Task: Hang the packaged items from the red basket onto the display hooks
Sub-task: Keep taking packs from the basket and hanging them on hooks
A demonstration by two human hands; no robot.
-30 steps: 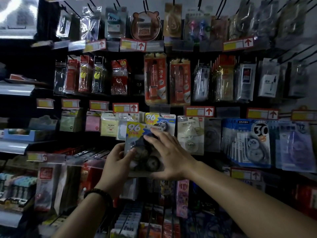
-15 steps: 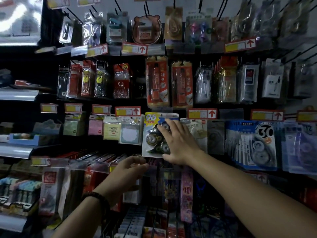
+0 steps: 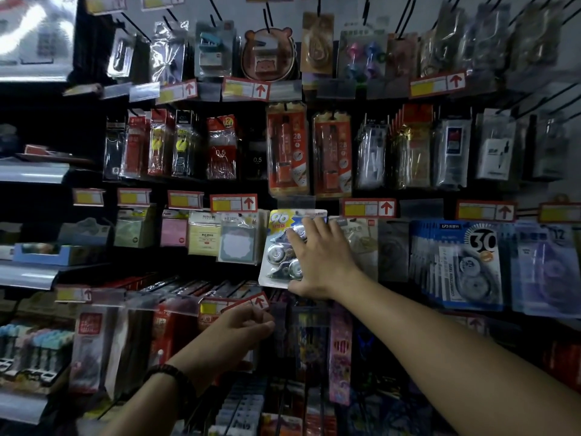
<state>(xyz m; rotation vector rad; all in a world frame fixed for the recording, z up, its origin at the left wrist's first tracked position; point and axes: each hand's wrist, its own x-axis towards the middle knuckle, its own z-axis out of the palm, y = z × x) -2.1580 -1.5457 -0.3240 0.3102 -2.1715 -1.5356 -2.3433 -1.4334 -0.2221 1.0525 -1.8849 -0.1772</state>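
Pushing the pack (image 3: pixel 278 247) onto its hook
My right hand (image 3: pixel 320 259) presses it flat; my left hand (image 3: pixel 245 325) hangs loosely curled, seemingly empty.

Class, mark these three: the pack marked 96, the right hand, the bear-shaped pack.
pack marked 96 (image 3: pixel 276 254): head view, left blister.
right hand (image 3: pixel 322 261): head view, back of hand.
bear-shaped pack (image 3: pixel 266 58): head view, bear's face.
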